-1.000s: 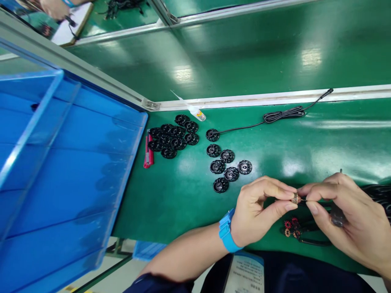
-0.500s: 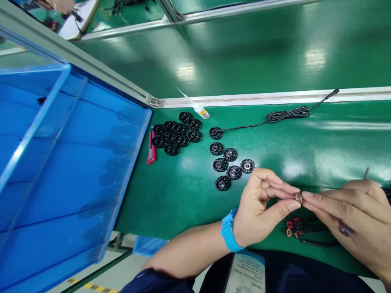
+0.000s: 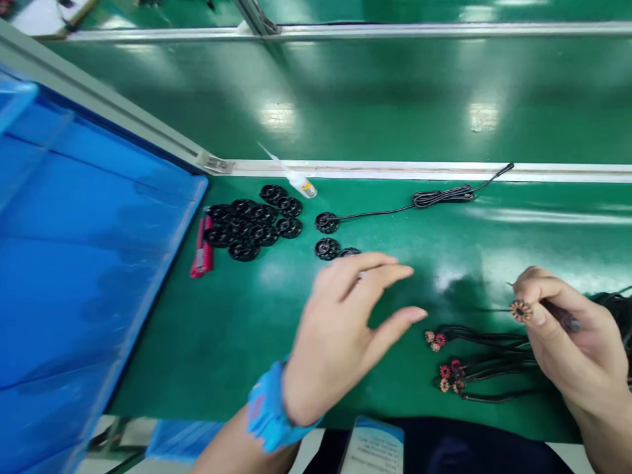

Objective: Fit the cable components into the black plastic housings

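Observation:
My left hand [image 3: 340, 316], with a blue wrist strap [image 3: 281, 408], is open, its fingers apart and pointing right. It covers part of the group of black round housings [image 3: 327, 248] on the bench. My right hand [image 3: 575, 342] pinches a small copper-wound stator [image 3: 521, 311] between thumb and fingers, its ring face towards me. A dark-handled thin tool [image 3: 563, 317] also lies in that hand; its kind is not clear. Left of the right hand lie several black cables [image 3: 494, 339] with red and copper wound stators [image 3: 445, 372] at their ends.
On the green bench, a pile of black housings [image 3: 244, 227] lies beside a red utility knife [image 3: 201, 247]. A small white bottle with a long nozzle [image 3: 301, 184] is behind them. A coiled black cable [image 3: 443, 195] runs to a housing [image 3: 326, 222]. A blue bin [image 3: 123, 263] stands left.
My left hand has let go of the stator, moved left and opened over the housings. My right hand keeps the stator and has turned its face towards me. The view has shifted.

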A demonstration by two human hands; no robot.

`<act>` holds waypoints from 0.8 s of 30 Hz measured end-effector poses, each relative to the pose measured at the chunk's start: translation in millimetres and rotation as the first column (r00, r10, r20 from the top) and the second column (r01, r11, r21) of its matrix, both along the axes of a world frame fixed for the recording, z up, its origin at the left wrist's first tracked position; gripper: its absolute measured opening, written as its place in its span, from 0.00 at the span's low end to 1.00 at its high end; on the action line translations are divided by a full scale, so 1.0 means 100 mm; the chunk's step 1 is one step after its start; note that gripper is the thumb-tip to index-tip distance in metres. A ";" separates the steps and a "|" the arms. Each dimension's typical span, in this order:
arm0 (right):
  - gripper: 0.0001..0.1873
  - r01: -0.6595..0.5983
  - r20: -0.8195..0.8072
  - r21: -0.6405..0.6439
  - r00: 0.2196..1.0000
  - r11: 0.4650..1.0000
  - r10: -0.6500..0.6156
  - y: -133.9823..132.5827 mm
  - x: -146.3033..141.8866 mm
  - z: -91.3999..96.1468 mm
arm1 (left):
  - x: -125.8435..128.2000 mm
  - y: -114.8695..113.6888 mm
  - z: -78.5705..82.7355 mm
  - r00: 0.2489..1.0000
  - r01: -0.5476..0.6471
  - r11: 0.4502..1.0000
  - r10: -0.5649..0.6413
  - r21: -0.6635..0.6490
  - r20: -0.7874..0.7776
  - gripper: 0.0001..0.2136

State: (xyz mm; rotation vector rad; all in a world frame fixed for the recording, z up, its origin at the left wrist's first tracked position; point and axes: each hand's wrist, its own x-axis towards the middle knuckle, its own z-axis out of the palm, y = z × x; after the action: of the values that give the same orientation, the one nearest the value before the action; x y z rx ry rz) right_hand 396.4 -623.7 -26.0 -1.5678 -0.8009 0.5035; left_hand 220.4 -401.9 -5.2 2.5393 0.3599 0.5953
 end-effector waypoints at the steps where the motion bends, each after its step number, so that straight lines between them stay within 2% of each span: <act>1: 0.03 0.034 -0.121 0.027 0.992 0.999 -0.031 0.01 0.05 0.00 | -0.03 0.09 0.03 0.997 -0.045 0.988 0.055 0.150 -0.059 0.15; 3: 0.10 0.074 -0.220 0.039 0.973 0.996 -0.064 0.03 0.14 0.00 | -0.06 0.21 0.04 0.980 -0.057 0.943 0.115 0.329 -0.160 0.15; 5: 0.14 0.081 -0.248 0.022 0.966 0.996 -0.073 0.07 0.21 0.02 | -0.07 0.27 0.01 0.960 -0.023 0.914 0.133 0.405 -0.247 0.15; 8: 0.17 0.080 -0.299 0.011 0.951 0.997 -0.073 0.09 0.26 0.05 | -0.05 0.28 -0.08 0.930 0.032 0.911 0.124 0.411 -0.346 0.12; 10: 0.17 0.073 -0.312 0.008 0.948 0.997 -0.067 0.09 0.28 0.05 | -0.02 0.26 -0.14 0.931 0.050 0.923 0.095 0.382 -0.353 0.11; 14: 0.17 0.053 -0.292 -0.003 0.955 0.999 -0.051 0.08 0.33 0.05 | 0.07 0.14 -0.28 0.962 0.123 0.950 -0.042 0.287 -0.271 0.11; 18: 0.18 0.036 -0.218 -0.036 0.975 0.999 -0.043 0.05 0.35 0.05 | 0.18 -0.08 -0.38 0.942 0.194 0.980 -0.174 0.043 -0.286 0.14; 21: 0.13 0.076 -0.130 -0.044 0.988 0.996 -0.081 0.01 0.29 0.06 | 0.24 -0.19 -0.44 0.926 0.209 0.972 -0.233 -0.112 -0.296 0.15; 22: 0.09 0.093 -0.052 -0.062 0.994 0.994 -0.096 0.00 0.25 0.06 | 0.25 -0.20 -0.46 0.923 0.211 0.966 -0.248 -0.151 -0.296 0.16; 24: 0.01 0.101 0.228 -0.141 0.971 0.985 -0.067 -0.01 0.16 0.06 | 0.26 -0.20 -0.48 0.918 0.212 0.953 -0.270 -0.216 -0.291 0.16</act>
State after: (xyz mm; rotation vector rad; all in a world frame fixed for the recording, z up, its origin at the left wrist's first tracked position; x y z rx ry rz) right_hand 412.2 -624.7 -20.0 -1.8146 -0.8768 0.3364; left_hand 246.2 -421.6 -53.4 2.4489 0.1930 0.0537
